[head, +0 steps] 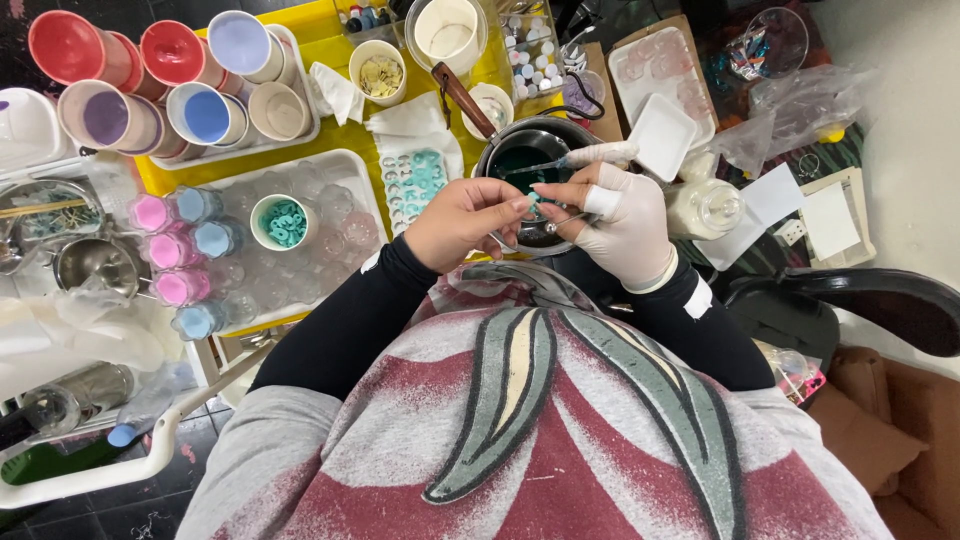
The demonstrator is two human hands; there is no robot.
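Observation:
My bare left hand [462,222] pinches a small teal wax piece [533,200] at its fingertips. My right hand [618,222], in a white glove, meets it from the right and holds thin metal tweezers [548,226] and a slim tool that points left over the pot. Both hands hover just in front of a small metal pot [500,150] with dark green liquid and a brown wooden handle. A white cloth [415,185] to the left carries several teal ring-shaped pieces.
A white tray [365,180] holds clear little jars, pink and blue filled ones, and a cup of teal pieces [286,222]. Large coloured cups [170,80] stand at the back left. A white square dish [662,135], a mould tray and plastic bags lie right.

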